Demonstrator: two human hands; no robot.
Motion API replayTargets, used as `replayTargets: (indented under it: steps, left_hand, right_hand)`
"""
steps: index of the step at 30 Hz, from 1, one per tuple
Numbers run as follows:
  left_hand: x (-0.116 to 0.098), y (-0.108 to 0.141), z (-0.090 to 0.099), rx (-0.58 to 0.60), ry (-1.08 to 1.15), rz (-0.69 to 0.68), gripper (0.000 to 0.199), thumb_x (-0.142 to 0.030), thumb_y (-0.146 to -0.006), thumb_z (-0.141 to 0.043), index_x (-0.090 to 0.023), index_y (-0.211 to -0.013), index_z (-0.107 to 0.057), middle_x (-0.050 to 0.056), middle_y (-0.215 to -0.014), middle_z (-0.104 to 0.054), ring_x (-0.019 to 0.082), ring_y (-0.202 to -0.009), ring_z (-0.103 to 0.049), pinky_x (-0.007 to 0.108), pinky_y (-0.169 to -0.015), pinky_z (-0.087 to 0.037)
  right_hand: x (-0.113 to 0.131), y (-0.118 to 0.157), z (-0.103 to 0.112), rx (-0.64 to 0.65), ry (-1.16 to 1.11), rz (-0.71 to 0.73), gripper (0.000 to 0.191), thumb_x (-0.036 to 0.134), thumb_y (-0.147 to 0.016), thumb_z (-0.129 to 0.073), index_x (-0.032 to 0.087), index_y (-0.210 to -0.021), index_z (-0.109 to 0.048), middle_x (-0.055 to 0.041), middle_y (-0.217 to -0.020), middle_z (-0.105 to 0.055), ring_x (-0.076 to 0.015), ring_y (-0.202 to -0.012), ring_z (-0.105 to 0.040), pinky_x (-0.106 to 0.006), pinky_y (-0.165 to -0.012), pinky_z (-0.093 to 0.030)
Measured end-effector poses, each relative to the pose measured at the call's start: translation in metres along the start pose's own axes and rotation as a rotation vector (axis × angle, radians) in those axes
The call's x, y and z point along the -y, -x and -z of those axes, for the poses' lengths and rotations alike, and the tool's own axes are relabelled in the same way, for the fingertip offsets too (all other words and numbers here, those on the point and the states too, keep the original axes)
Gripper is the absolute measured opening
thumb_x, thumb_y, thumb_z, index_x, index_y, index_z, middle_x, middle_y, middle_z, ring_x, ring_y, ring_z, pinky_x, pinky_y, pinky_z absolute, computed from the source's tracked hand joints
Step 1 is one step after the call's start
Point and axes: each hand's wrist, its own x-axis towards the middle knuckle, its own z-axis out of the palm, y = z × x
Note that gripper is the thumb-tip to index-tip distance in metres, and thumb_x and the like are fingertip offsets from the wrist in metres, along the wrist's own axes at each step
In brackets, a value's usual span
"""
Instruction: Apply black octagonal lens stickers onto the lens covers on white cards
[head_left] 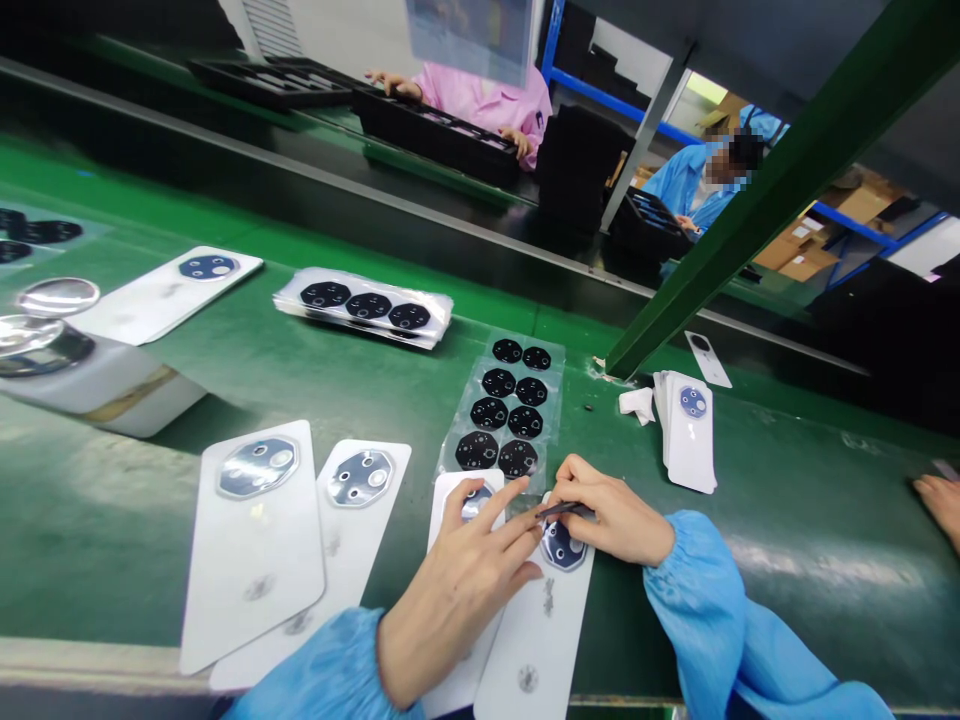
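Left grip [459, 570] spreading loosely over white panels [536, 640] lying on table [787, 480], seemingly holding nothing; right grip [611, 512] pinching dark slim tool [559, 509] at octagonal patch [564, 546]; any slip risking scratched patch

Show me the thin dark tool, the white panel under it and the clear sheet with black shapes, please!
Thin dark tool [556, 509]: head view, on its narrow part.
White panel [536, 635]: head view, on its lower half.
Clear sheet [553, 385]: head view, on its bare right edge.
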Motion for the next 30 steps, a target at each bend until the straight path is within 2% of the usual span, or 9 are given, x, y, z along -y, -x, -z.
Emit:
replayTargets:
  steps: [11, 16, 20, 30]
  left_hand:
    - [0.001, -0.002, 0.002, -0.041, -0.039, -0.017, 0.022, -0.031, -0.095, -0.047, -0.025, -0.113, -0.060, 0.001, -0.106, -0.069, 0.025, -0.116, -0.051, 0.045, -0.100, -0.021]
    - [0.000, -0.003, 0.000, -0.066, -0.017, -0.021, 0.023, -0.031, -0.098, -0.041, -0.025, -0.105, -0.062, -0.002, -0.106, -0.070, 0.025, -0.117, -0.049, 0.046, -0.102, -0.017]
    - [0.000, -0.004, 0.002, -0.054, -0.030, -0.022, 0.022, -0.031, -0.098, -0.042, -0.024, -0.103, -0.062, -0.003, -0.104, -0.070, 0.026, -0.116, -0.050, 0.045, -0.099, -0.018]
    - [0.000, -0.004, 0.002, -0.048, -0.035, -0.020, 0.019, -0.030, -0.096, -0.047, -0.023, -0.107, -0.061, -0.004, -0.114, -0.067, 0.028, -0.113, -0.051, 0.046, -0.097, -0.018]
  right_hand:
    - [-0.010, -0.008, 0.010, 0.071, -0.073, 0.039, 0.031, 0.001, -0.075, -0.048, 0.022, -0.089, -0.066, 0.0009, -0.092, -0.047, -0.0126, -0.083, -0.053, -0.026, -0.075, -0.043]
    - [-0.008, -0.007, 0.008, 0.062, -0.053, 0.031, 0.028, 0.003, -0.075, -0.050, 0.022, -0.088, -0.065, 0.0015, -0.092, -0.047, -0.0116, -0.079, -0.052, -0.023, -0.069, -0.040]
    - [-0.005, -0.004, 0.004, 0.033, -0.013, 0.022, 0.030, 0.002, -0.072, -0.051, 0.023, -0.089, -0.064, 0.0024, -0.090, -0.044, -0.0106, -0.076, -0.049, -0.022, -0.064, -0.036]
    - [-0.001, -0.002, -0.003, -0.017, 0.035, 0.023, 0.022, 0.005, -0.074, -0.055, 0.022, -0.086, -0.061, 0.0025, -0.090, -0.041, -0.0093, -0.072, -0.045, -0.021, -0.060, -0.032]
